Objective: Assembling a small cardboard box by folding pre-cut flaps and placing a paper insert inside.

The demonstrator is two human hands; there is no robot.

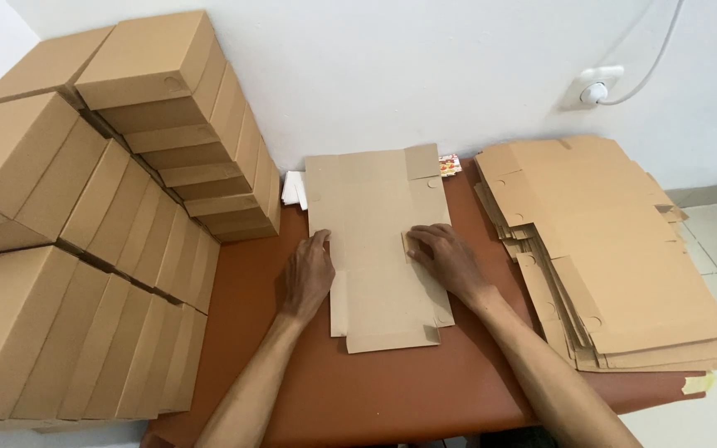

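A flat, unfolded brown cardboard box blank (375, 241) lies in the middle of a reddish-brown table (392, 390), its far end reaching toward the white wall (425, 75). The left hand (309, 278) rests palm down on the blank's left edge, fingers spread and flat, grasping nothing. The right hand (448, 264) presses flat on the blank's right side, its fingertips at a small flap, also not closed around anything. To the right, a fanned pile of flat brown cardboard blanks (616, 257) overhangs the table edge. To the left, stacked rows of assembled brown cardboard boxes (101, 216) stand against the wall. A white wall socket with a white cable (595, 87) sits above the pile.
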